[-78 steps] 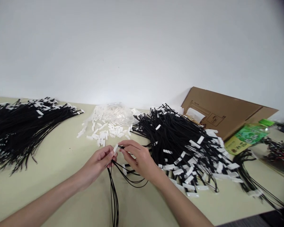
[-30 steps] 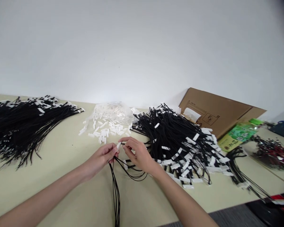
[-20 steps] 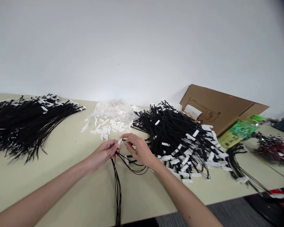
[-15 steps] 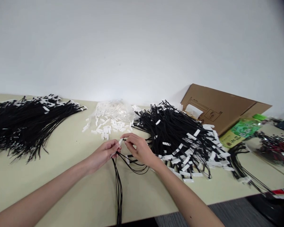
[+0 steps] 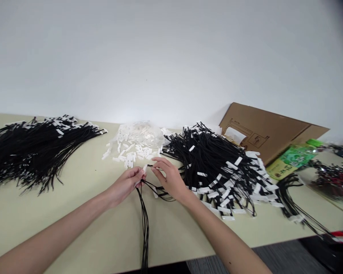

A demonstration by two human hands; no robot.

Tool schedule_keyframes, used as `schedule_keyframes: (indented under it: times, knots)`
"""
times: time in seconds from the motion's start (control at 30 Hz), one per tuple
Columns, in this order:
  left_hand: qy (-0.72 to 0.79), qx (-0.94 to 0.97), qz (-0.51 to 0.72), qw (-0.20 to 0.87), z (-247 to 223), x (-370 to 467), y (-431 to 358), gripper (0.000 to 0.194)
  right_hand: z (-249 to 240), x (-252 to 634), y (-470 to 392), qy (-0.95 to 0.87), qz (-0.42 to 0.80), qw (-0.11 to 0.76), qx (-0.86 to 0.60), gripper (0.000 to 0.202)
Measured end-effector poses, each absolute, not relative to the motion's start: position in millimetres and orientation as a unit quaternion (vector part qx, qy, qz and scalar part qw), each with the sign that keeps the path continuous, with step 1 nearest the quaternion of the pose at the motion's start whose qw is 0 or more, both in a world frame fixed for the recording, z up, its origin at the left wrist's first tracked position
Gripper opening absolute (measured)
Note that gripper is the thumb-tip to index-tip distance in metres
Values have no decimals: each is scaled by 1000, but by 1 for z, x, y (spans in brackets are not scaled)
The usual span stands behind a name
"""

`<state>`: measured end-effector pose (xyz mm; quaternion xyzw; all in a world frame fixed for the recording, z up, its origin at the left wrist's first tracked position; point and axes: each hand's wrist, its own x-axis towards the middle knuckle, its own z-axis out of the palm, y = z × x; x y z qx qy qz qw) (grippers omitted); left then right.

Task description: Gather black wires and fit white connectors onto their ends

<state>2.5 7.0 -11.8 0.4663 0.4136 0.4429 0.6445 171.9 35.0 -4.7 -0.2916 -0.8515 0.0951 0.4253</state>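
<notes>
A big pile of black cords (image 5: 31,146) lies far left on the table (image 5: 82,198). Small white clips (image 5: 131,150) sit in the middle. The left hand (image 5: 127,184) pinches one white clip (image 5: 144,168) and some black cords (image 5: 144,220). Just beside it, the right hand (image 5: 170,180) pinches a cord end (image 5: 152,166). Another cord pile (image 5: 217,167) and a cardboard box (image 5: 268,131) lie right.

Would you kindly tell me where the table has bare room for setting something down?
Bare table lies between the left cord pile and the left hand. Crowded: white clips, right cord pile, cardboard.
</notes>
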Motion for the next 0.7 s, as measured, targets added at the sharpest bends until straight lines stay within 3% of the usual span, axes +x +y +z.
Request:
schedule_keyframes:
  times: [0.1, 0.23, 0.4, 0.57, 0.7]
  knots:
    - [419, 429, 484, 637, -12, 1, 10, 37, -3, 171, 30, -863, 14, 425, -272, 23]
    - [416, 414, 508, 631, -13, 0, 12, 39, -2, 166, 22, -918, -55, 356, -165, 30]
    - [409, 422, 498, 637, -12, -1, 11, 40, -9, 159, 21, -929, -53, 340, -137, 18]
    - [405, 427, 503, 633, -13, -1, 11, 39, -4, 156, 20, -880, 167, 420, -144, 23]
    - [425, 430, 506, 615, -14, -3, 12, 39, 15, 167, 23, -657, 441, 562, -240, 16]
